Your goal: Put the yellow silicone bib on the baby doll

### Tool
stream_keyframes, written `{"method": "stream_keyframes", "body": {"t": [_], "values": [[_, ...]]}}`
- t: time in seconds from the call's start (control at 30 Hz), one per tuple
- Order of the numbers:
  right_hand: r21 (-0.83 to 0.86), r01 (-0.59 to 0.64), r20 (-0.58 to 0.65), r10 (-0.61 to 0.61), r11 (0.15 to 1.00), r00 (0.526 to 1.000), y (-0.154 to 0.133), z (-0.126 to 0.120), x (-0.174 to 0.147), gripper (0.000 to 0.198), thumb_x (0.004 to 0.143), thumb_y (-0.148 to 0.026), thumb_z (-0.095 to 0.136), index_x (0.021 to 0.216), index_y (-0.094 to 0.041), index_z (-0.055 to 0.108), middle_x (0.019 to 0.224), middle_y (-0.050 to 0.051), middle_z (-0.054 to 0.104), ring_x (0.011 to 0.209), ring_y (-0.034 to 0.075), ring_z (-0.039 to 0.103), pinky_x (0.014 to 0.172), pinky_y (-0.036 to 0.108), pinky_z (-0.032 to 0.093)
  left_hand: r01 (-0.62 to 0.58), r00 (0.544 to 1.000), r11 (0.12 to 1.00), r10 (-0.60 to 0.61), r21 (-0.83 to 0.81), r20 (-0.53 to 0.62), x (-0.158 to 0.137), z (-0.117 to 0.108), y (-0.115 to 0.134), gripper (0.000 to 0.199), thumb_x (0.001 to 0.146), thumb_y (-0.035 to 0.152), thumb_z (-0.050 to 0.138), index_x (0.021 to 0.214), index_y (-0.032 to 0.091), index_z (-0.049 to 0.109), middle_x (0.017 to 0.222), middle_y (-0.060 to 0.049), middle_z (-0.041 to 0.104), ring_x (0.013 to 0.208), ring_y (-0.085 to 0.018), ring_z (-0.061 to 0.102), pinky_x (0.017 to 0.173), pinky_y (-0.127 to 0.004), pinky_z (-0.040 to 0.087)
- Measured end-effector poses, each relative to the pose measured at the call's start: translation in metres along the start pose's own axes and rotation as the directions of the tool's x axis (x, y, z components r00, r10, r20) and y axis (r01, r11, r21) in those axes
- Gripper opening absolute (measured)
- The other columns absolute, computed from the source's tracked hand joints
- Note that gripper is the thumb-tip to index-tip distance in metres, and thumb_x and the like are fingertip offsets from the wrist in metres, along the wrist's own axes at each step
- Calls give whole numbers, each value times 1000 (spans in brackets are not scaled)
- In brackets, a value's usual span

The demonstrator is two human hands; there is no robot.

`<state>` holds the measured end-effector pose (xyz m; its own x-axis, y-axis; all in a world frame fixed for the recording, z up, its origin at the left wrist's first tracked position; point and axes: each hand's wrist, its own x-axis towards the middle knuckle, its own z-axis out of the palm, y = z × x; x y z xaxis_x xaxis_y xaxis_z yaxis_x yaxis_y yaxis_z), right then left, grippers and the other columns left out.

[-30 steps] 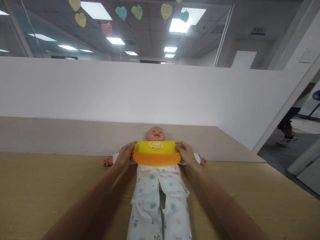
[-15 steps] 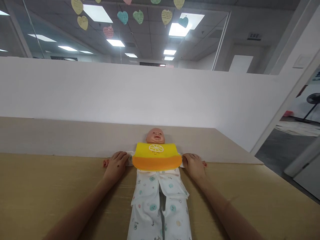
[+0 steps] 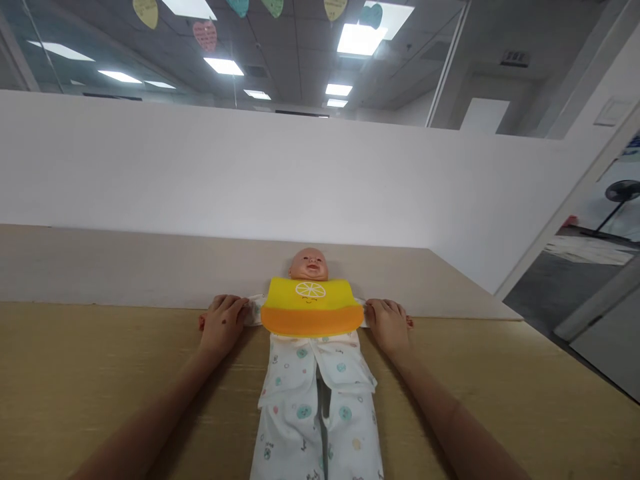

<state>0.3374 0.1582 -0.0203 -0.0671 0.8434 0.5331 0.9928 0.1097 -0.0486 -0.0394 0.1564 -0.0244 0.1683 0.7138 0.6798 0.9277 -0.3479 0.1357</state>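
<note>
A baby doll [image 3: 309, 265] lies on its back, its arms stretched out to both sides. It wears white printed clothes [image 3: 293, 387], and a yellow bib [image 3: 285, 293] with a citrus-slice print and an orange lower pocket covers its chest. My left hand [image 3: 223, 321] is closed over the doll's sleeved arm on the left, with the small doll hand [image 3: 201, 323] poking out beyond it. On the other side my right hand [image 3: 389, 324] wraps the right-side sleeve near the bib's edge, and a bit of the doll's other hand [image 3: 410, 323] shows past it. My palms hide most of both forearms.
The doll rests on a wood-coloured tabletop [image 3: 115, 387], with a paler raised strip [image 3: 125, 267] behind. A white partition [image 3: 225, 173] topped with glass stands at the back. To the right, a doorway opens onto a floor with a black fan [image 3: 623, 191].
My left hand has slid slightly outward along the sleeve, so more white cloth shows beside the bib. My right hand keeps its place. The view has tilted down a little.
</note>
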Motion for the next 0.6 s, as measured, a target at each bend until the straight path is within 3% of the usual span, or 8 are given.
{"method": "stream_keyframes", "body": {"t": [0.13, 0.3, 0.6], "values": [[43, 31, -47, -29, 999, 998, 1, -2, -2, 22, 91, -28, 44, 93, -19, 64, 99, 5, 69, 97, 24, 53, 85, 36, 29, 91, 996, 996, -91, -11, 3, 1, -4, 2, 31, 88, 33, 41, 83, 19, 69, 88, -9, 66, 93, -26, 52, 79, -37, 45], [81, 97, -112, -87, 992, 990, 7, 1, -5, 23, 90, -27, 45, 96, -19, 66, 108, 5, 66, 105, 23, 49, 89, 35, 29, 168, 986, 982, -169, -85, -6, 2, -6, 1, 29, 86, 32, 42, 84, 19, 68, 94, -10, 67, 97, -27, 52, 80, -38, 44], [119, 13, -86, -3, 993, 996, 11, 2, -6, 20, 89, -26, 46, 91, -20, 64, 99, 4, 68, 101, 23, 50, 87, 34, 30, 244, 970, 962, -242, -125, 37, 3, -5, -1, 29, 84, 36, 43, 83, 20, 67, 93, -9, 68, 96, -27, 54, 81, -40, 44]]}}
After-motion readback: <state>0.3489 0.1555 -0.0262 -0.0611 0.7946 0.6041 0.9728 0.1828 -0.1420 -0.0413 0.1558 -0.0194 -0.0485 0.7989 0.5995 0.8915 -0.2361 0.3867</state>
